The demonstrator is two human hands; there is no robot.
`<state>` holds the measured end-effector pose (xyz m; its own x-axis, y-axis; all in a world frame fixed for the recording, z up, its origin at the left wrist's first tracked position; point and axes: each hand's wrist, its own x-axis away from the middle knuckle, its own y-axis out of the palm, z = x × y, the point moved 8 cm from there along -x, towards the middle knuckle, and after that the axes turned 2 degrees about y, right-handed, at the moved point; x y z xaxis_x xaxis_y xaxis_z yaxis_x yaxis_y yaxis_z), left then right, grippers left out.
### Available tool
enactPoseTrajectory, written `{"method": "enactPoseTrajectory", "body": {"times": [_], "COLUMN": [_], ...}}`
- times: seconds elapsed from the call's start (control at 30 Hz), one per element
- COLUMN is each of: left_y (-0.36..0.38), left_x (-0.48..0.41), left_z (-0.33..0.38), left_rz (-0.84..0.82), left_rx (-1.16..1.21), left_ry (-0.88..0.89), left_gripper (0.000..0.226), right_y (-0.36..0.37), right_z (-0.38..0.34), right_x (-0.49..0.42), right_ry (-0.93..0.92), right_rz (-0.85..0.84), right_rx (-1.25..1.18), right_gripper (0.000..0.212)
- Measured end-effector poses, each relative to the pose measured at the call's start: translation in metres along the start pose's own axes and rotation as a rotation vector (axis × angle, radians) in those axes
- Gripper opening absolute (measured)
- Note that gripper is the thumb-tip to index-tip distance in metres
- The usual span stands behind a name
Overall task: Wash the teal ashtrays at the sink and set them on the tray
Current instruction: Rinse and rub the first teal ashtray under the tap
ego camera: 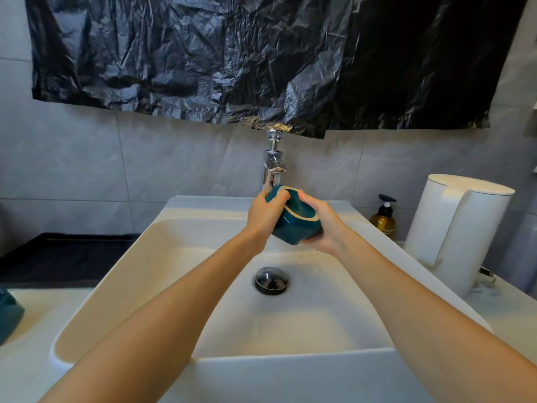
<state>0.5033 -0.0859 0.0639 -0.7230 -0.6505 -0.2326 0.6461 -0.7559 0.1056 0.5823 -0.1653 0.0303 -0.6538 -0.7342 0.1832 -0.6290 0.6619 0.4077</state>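
I hold a teal ashtray (296,221) with a gold rim over the white sink (122,274), just below the chrome tap (273,165). The ashtray is tilted on its side. My left hand (266,216) grips its left edge with fingers curled over the rim. My right hand (321,225) cups it from the right and underneath, thumb on the rim. Water wets the basin under my hands. A second teal ashtray (8,315) sits on the counter at the far left edge, partly cut off. A black tray (66,254) lies on the counter behind it, left of the sink.
The round black drain plug (271,280) sits in the middle of the basin. A brown pump bottle (383,216) and a tall white bin (453,231) stand right of the sink. Black plastic sheeting (261,59) hangs on the tiled wall above the tap.
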Motion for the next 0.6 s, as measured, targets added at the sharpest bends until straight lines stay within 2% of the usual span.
{"method": "enactPoseTrajectory", "body": {"times": [0.07,0.2,0.27,0.4,0.5,0.57,0.6], "left_y": [-0.002,0.005,0.005,0.001,-0.001,0.000,0.000], "left_x": [0.002,0.011,0.010,-0.005,-0.008,-0.005,-0.005], "left_z": [-0.001,-0.002,-0.001,-0.009,-0.021,-0.022,-0.020], "left_rz": [0.007,0.163,0.201,0.010,-0.224,-0.378,-0.404], "left_rx": [0.010,-0.132,-0.129,-0.035,-0.010,-0.064,-0.070], "left_ry": [0.018,0.173,0.145,-0.092,-0.296,-0.342,-0.322], "left_gripper": [0.016,0.045,0.043,0.011,0.018,0.024,0.026], "right_y": [0.004,0.005,0.000,-0.001,0.008,0.013,0.013], "right_z": [0.001,-0.002,-0.003,-0.001,-0.003,-0.006,-0.007], "right_x": [-0.001,-0.005,-0.005,-0.001,0.001,0.002,0.003], "right_ry": [0.002,-0.029,-0.029,0.017,-0.003,-0.014,-0.015], "right_rz": [-0.012,0.020,0.016,-0.072,-0.151,-0.209,-0.212], "right_rx": [0.020,-0.017,0.010,0.120,0.250,0.308,0.305], "right_gripper": [0.029,0.028,0.027,0.026,0.024,0.025,0.025]}}
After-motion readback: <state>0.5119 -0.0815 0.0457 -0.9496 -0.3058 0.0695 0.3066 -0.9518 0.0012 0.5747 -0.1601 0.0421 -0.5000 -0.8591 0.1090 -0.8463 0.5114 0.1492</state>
